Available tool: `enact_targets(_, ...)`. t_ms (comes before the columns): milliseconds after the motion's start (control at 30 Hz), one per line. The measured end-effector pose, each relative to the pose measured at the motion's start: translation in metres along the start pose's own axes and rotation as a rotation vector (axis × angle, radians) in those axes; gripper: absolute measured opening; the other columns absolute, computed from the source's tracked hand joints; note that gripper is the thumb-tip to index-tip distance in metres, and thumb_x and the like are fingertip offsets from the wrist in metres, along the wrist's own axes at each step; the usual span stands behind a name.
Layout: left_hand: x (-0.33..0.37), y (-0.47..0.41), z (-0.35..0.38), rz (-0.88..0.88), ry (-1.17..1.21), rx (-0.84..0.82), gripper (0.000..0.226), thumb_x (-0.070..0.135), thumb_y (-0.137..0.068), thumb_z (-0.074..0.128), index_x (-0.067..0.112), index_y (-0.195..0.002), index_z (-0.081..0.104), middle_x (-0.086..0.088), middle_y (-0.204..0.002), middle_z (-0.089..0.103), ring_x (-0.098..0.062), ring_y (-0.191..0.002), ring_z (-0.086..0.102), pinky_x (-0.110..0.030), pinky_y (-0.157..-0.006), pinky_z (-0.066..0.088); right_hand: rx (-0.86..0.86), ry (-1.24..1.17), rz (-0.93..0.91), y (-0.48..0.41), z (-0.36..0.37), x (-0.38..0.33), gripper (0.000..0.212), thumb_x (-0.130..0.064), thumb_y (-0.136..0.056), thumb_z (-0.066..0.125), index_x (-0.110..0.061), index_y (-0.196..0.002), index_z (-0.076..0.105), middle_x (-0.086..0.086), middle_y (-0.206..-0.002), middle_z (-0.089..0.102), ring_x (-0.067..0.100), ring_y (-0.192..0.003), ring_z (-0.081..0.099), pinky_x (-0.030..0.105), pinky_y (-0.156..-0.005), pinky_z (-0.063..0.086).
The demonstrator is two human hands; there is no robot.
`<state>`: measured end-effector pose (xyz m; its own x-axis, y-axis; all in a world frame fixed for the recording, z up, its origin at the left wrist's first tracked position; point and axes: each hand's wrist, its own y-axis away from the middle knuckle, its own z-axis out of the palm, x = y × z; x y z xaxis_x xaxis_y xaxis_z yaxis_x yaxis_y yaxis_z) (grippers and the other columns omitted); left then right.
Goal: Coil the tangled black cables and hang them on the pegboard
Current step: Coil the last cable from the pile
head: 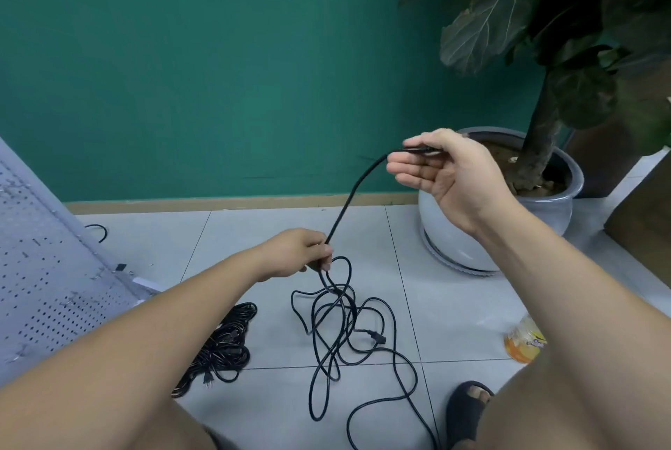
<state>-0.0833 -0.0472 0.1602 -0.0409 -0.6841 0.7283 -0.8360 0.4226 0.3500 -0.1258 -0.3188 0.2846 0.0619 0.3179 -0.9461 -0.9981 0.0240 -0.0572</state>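
1. Two hands on one line! The right hand [446,173] was up at the top, palm turned upward, pinching the end of the black cable [347,202] between thumb and forefinger. Its other fingers were stretched out loose.
2. Lower down, the left hand [297,253] gripped the same cable with its fingers curled round it. The stretch between the hands ran in a shallow curve.
3. Below the left hand the cable fell into a loose tangle [341,322] on the tiled floor [454,304], loops crossing every which way. A plug [377,335] lay among them, and one long strand ran off toward the bottom edge.
4. Just left of the tangle lay a second bundle [225,340] of black cables, denser, partly hidden by the left forearm.
5. And the container: a grey-white pot [472,231] on a saucer [454,260], behind the right hand, which covered part of its rim. It held dark soil and the trunk [537,151] of a plant, whose big leaves [486,24] filled the upper right.
6. The grey pegboard [40,268] stood slanted at far left, well apart from both hands.
7. Round the edges were a green wall [218,68], an orange wrapper [523,344] on the tiles at right, and a dark sandal [468,409] on a foot at the bottom.
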Motion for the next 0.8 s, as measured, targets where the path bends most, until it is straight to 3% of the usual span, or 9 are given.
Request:
enact_targets(167,0.020,0.007,-0.028,0.082,0.155,0.271,0.033,0.030,-0.112,0.055,0.007,-0.096,0.071,-0.006,-0.078,0.076,-0.014,-0.072,0.070,-0.037,-0.081,0.059,-0.040,0.335,-0.056,0.000,-0.016,0.008,0.009,-0.005,-0.101,0.071,-0.001,-0.108,0.074,0.019,-0.089,0.078,0.023,-0.064,0.066,0.032,-0.064,0.052)
enact_targets(267,0.034,0.013,-0.041,0.176,0.257,0.427,0.035,0.033,-0.111,0.054,0.010,-0.092,0.073,-0.003,-0.065,0.059,-0.018,-0.061,0.062,-0.036,-0.072,0.060,-0.097,0.387,-0.101,0.004,-0.016,0.013,0.018,-0.010,-0.103,0.072,-0.010,-0.120,0.077,0.017,-0.091,0.080,0.028,-0.071,0.070,0.036,-0.071,0.058)
enact_targets(333,0.038,0.016,-0.049,0.206,0.276,0.513,0.036,0.036,-0.111,0.054,0.015,-0.090,0.074,0.001,-0.061,0.050,-0.017,-0.058,0.053,-0.038,-0.071,0.060,-0.086,0.469,-0.176,0.007,-0.015,0.012,0.016,-0.019,-0.106,0.069,-0.013,-0.116,0.080,0.013,-0.094,0.082,0.027,-0.079,0.073,0.042,-0.080,0.058)
enact_targets(433,0.044,0.024,-0.059,0.224,0.352,0.590,0.037,0.039,-0.110,0.053,0.014,-0.092,0.074,0.003,-0.062,0.040,-0.017,-0.058,0.041,-0.038,-0.067,0.051,-0.074,0.554,-0.259,0.008,-0.013,0.013,0.023,-0.018,-0.109,0.062,-0.009,-0.105,0.082,0.003,-0.100,0.083,0.021,-0.079,0.065,0.039,-0.076,0.051)
enact_targets(500,0.050,0.030,-0.065,0.223,0.423,0.637,0.037,0.038,-0.111,0.054,0.011,-0.095,0.073,0.003,-0.064,0.037,-0.017,-0.059,0.037,-0.035,-0.065,0.045,-0.085,0.554,-0.264,0.007,-0.012,0.013,0.024,-0.011,-0.108,0.059,-0.006,-0.109,0.083,0.002,-0.098,0.083,0.020,-0.080,0.061,0.036,-0.075,0.049)
enact_targets(633,0.061,0.041,-0.066,0.257,0.503,0.588,0.035,0.037,-0.111,0.057,0.011,-0.095,0.075,0.000,-0.068,0.048,-0.017,-0.064,0.050,-0.036,-0.071,0.051,-0.207,0.733,-0.106,0.004,-0.016,0.025,0.026,-0.012,-0.107,0.064,-0.016,-0.130,0.076,-0.001,-0.098,0.084,0.012,-0.086,0.070,0.027,-0.080,0.052)
enact_targets(700,0.067,0.044,-0.059,0.263,0.474,0.514,0.033,0.038,-0.109,0.059,0.017,-0.094,0.080,0.000,-0.075,0.060,-0.017,-0.077,0.060,-0.037,-0.080,0.055,-0.287,0.794,0.020,0.005,-0.014,0.038,0.023,-0.012,-0.109,0.062,-0.011,-0.130,0.073,-0.002,-0.102,0.084,0.012,-0.088,0.072,0.037,-0.086,0.059)
enact_targets(800,0.078,0.049,-0.046,0.280,0.327,0.439,0.028,0.042,-0.106,0.064,0.027,-0.095,0.085,0.007,-0.094,0.074,-0.009,-0.091,0.061,-0.032,-0.086,0.049,-0.266,0.709,0.045,0.006,-0.003,0.052,0.015,-0.005,-0.109,0.056,-0.006,-0.115,0.071,0.005,-0.091,0.081,0.019,-0.081,0.071,0.051,-0.089,0.059)
